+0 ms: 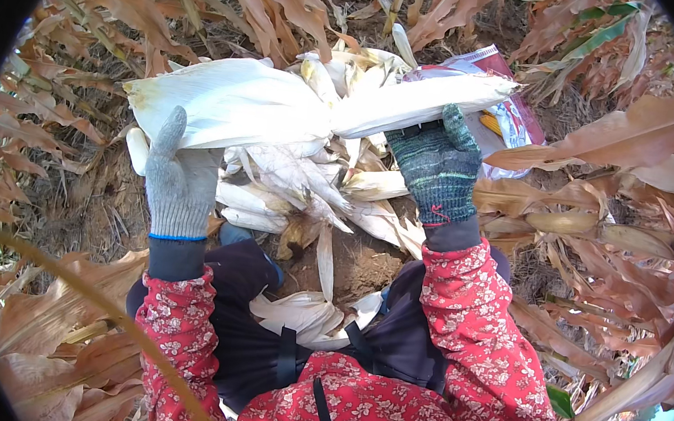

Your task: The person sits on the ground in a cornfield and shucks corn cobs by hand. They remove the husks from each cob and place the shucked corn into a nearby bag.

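Note:
My right hand (434, 165), in a dark green knit glove, grips a long ear of corn (428, 100) wrapped in pale husk, its thumb in front. From the ear's left end spread broad white husk leaves (232, 98). These are held at their left side by my left hand (176, 184), gloved in light grey, thumb over the front and fingers hidden behind. Both hands are raised above a heap of dry corn husks (302, 188). At the right, a yellow corn cob (491, 123) shows by a red-and-white plastic bag (527, 129), partly behind the ear.
Dry corn stalks and brown leaves (603, 137) crowd both sides, with one thick stalk (617, 237) lying at right. Bare soil (361, 268) shows between my legs, near loose husks (301, 318). A blurred tan strip (105, 303) crosses close to the camera at lower left.

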`<state>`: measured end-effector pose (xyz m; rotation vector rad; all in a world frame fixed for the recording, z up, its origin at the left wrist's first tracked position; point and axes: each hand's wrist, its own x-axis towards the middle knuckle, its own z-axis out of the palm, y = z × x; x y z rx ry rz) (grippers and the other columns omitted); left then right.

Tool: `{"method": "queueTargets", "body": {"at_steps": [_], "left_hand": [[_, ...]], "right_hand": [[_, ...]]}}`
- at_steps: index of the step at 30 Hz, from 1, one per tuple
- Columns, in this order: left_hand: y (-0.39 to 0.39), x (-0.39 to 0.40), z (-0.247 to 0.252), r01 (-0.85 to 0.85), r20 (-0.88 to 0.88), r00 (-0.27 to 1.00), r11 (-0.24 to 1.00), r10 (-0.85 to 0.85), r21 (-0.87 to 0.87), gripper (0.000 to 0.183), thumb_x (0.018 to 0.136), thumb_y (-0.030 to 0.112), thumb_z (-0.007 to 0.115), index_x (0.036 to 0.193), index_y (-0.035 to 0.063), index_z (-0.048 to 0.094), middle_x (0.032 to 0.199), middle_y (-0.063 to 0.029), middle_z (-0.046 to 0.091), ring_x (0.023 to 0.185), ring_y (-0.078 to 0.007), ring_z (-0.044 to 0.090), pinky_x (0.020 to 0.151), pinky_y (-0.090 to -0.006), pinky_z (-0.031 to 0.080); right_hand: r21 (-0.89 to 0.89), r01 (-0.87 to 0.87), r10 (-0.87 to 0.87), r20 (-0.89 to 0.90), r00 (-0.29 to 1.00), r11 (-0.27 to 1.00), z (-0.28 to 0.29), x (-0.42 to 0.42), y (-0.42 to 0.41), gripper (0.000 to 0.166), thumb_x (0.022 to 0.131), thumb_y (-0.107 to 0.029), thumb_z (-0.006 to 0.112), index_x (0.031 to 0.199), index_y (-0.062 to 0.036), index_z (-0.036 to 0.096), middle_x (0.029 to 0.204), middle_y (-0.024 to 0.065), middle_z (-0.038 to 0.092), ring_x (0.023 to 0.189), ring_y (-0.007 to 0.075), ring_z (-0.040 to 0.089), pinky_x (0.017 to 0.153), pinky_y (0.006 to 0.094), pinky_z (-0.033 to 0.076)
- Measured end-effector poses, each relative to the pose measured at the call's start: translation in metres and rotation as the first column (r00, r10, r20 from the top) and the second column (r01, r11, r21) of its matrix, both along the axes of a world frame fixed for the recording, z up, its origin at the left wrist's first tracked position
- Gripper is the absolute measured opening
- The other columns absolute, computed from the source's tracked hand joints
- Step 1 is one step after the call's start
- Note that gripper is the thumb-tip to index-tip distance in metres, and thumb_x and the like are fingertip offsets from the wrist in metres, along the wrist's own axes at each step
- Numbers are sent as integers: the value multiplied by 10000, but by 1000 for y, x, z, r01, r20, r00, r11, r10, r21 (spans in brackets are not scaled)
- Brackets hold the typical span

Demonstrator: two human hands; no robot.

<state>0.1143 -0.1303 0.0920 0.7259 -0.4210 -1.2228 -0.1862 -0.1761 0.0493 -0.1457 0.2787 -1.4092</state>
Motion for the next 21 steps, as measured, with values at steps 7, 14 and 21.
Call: {"method": "queueTargets", "body": {"at_steps": [7,14,21], "left_hand": [[13,17,-17,-22,898,437,997,-55,71,397,847,-51,584,1234,-28,499,1180,-146,574,1081,-247,580,964,-374,476],[36,-20,33,122,624,762,985,-173,124,583,714,-52,689,1263,-5,495,1096,-89,588,931,-163,600,822,-278,501],[38,-18,38,152,876,432,975,-215,165,892,671,118,797,1438,21,353,1401,-118,451,1264,-221,458,1055,-367,382]], "right_hand": [[-129,52,-50,18,999,990,12,-17,-2,524,881,-201,602,1355,-47,441,1394,181,446,1325,366,378,1120,567,251],[-137,144,-145,1,989,980,21,-28,-3,525,858,-189,625,1329,-29,456,1358,183,469,1294,358,405,1120,561,252],[-129,154,-147,66,987,980,21,-28,-5,527,848,-164,625,1323,-17,452,1344,184,475,1285,347,407,1122,548,247]]}}
